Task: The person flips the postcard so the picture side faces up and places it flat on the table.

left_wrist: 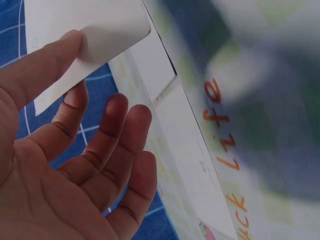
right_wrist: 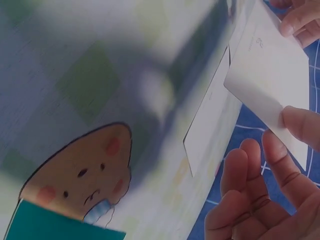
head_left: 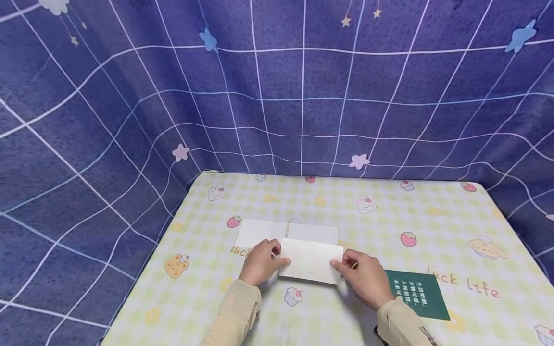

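Note:
A blank white card (head_left: 310, 261) is held up, tilted, above the table in the head view. My left hand (head_left: 262, 263) pinches its left edge between thumb and forefinger; in the left wrist view the other fingers (left_wrist: 141, 131) are spread loosely below it. The right hand (head_left: 365, 278) pinches the card's right edge the same way, as the right wrist view shows. Just beyond, two white cards lie flat side by side, a left one (head_left: 261, 233) and a right one (head_left: 315, 233). The raised card hides part of the right one.
A green card with white writing (head_left: 420, 294) lies on the table by my right wrist, partly covered by it. A checked cloth (head_left: 329, 204) with printed cartoons covers the table. Behind and to the left hangs a dark blue curtain (head_left: 281, 115) with a grid pattern.

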A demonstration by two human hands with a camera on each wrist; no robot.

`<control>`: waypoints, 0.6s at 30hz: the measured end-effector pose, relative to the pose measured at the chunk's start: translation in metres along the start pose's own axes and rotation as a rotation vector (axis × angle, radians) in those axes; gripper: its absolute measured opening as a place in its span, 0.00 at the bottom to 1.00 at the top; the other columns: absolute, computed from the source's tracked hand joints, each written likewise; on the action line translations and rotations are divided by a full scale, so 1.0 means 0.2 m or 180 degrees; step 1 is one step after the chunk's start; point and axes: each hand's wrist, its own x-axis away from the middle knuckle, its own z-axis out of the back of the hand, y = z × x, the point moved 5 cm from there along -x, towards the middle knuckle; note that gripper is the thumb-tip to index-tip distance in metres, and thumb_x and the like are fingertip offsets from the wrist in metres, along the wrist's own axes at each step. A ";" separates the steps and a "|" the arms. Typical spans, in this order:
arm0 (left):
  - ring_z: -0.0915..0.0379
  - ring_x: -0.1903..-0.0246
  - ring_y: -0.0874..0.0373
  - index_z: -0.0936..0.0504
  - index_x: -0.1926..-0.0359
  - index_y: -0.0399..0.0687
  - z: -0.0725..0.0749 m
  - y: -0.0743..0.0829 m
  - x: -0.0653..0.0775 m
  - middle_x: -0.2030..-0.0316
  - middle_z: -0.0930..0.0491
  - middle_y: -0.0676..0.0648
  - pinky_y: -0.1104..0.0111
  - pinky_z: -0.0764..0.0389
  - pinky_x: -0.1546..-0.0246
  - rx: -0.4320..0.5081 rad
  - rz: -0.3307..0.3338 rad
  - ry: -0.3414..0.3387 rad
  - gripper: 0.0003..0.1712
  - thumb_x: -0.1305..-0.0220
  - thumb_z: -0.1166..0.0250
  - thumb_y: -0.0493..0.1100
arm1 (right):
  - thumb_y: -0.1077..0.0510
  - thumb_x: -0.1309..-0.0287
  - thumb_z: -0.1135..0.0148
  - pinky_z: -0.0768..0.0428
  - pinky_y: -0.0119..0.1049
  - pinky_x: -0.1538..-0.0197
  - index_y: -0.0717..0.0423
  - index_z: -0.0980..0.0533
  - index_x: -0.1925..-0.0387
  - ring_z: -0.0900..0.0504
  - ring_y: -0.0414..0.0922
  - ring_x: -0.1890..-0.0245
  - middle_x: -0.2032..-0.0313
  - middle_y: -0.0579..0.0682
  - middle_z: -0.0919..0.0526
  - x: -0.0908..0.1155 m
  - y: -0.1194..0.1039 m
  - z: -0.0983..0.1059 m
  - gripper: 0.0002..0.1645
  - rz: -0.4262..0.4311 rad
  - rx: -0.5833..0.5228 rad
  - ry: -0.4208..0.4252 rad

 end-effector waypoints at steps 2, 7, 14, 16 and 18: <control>0.30 0.68 0.56 0.23 0.68 0.47 -0.01 0.02 0.00 0.66 0.24 0.48 0.63 0.28 0.67 0.0007 -0.0032 -0.0024 0.14 0.41 0.25 0.46 | 0.44 0.40 0.29 0.33 0.37 0.70 0.45 0.28 0.77 0.29 0.42 0.76 0.76 0.42 0.22 0.01 0.01 0.02 0.19 0.0004 0.0047 -0.0004; 0.29 0.68 0.57 0.24 0.68 0.47 -0.03 0.05 0.00 0.65 0.23 0.47 0.65 0.27 0.68 0.0065 -0.0163 -0.0068 0.15 0.41 0.24 0.45 | 0.44 0.39 0.30 0.32 0.37 0.69 0.45 0.27 0.77 0.28 0.42 0.76 0.77 0.42 0.22 0.02 0.04 0.06 0.18 0.0022 0.0148 -0.0002; 0.28 0.70 0.60 0.26 0.74 0.50 -0.07 0.09 0.00 0.68 0.22 0.50 0.67 0.28 0.69 0.0008 -0.0387 -0.0039 0.17 0.43 0.24 0.44 | 0.41 0.39 0.30 0.31 0.37 0.69 0.45 0.26 0.76 0.28 0.42 0.76 0.77 0.42 0.22 0.04 0.09 0.10 0.19 -0.0005 0.0212 -0.0011; 0.28 0.70 0.60 0.26 0.75 0.51 -0.08 0.10 -0.01 0.69 0.23 0.53 0.68 0.28 0.69 -0.0023 -0.0444 -0.0021 0.17 0.43 0.23 0.44 | 0.39 0.40 0.30 0.31 0.38 0.69 0.46 0.25 0.74 0.28 0.41 0.76 0.77 0.42 0.22 0.04 0.10 0.11 0.20 -0.0025 0.0191 -0.0026; 0.27 0.70 0.61 0.25 0.74 0.51 -0.08 0.10 -0.01 0.70 0.24 0.54 0.68 0.28 0.69 -0.0023 -0.0485 -0.0012 0.16 0.43 0.23 0.45 | 0.35 0.40 0.31 0.30 0.38 0.69 0.46 0.24 0.72 0.27 0.41 0.76 0.77 0.41 0.22 0.04 0.11 0.12 0.21 -0.0056 0.0178 -0.0037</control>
